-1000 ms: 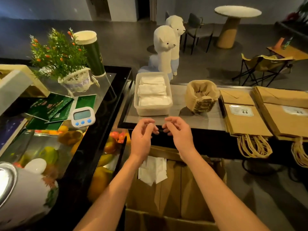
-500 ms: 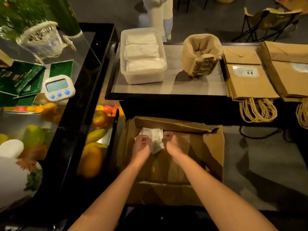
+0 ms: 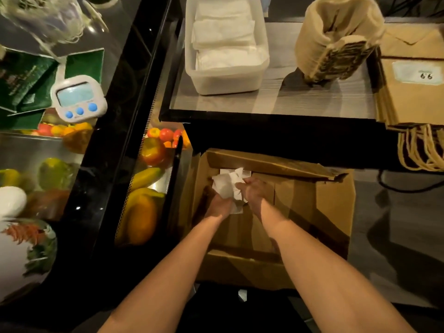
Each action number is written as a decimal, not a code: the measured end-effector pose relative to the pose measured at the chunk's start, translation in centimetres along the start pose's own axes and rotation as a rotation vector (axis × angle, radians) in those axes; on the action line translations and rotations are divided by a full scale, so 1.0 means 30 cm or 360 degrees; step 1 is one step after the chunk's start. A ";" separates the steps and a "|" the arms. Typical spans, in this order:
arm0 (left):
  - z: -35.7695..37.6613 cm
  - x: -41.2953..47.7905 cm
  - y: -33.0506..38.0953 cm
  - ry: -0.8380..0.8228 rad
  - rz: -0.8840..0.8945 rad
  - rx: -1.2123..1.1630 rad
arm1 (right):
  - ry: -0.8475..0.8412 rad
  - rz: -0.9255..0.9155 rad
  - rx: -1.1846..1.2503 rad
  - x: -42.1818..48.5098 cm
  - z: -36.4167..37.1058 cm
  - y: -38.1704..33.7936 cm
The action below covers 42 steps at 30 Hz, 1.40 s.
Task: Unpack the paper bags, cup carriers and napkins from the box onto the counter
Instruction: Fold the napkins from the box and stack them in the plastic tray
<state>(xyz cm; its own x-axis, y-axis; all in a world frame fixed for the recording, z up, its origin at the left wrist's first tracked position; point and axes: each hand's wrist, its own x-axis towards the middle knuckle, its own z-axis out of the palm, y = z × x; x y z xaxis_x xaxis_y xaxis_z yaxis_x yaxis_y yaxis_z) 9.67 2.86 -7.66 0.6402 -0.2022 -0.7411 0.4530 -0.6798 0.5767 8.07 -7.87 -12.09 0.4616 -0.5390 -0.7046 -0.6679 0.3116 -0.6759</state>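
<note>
Grey counter [image 3: 276, 102] in a dim café, already carrying a tub [image 3: 225, 85] of white stacks at its far left corner, cup carriers [image 3: 336, 39] mid-rear and paper bags [image 3: 413, 99] along the right edge, handles hanging over the front. Below the front edge, down in the box [image 3: 336, 212] on the floor: left hand [image 3: 216, 204] and right hand [image 3: 254, 192], up at counter height a second ago, now sunk to the box's far left corner with fingers [image 3: 242, 185] clamped on a loose wad of napkins [image 3: 224, 186]. Looks like the last load, so lift clear of the flap and drop into the tub.
</note>
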 end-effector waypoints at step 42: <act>0.062 0.096 -0.105 -0.0198 0.0279 -0.0200 | -0.0488 -0.0736 -0.1344 -0.109 -0.241 0.143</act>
<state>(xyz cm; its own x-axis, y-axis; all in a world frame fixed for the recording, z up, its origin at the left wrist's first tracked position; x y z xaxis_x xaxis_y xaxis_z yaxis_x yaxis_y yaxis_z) 8.93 3.10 -12.24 0.6381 -0.3997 -0.6581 0.4203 -0.5352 0.7327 -0.52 -10.42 -11.11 0.8307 -0.2054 -0.5174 -0.5252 -0.5973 -0.6062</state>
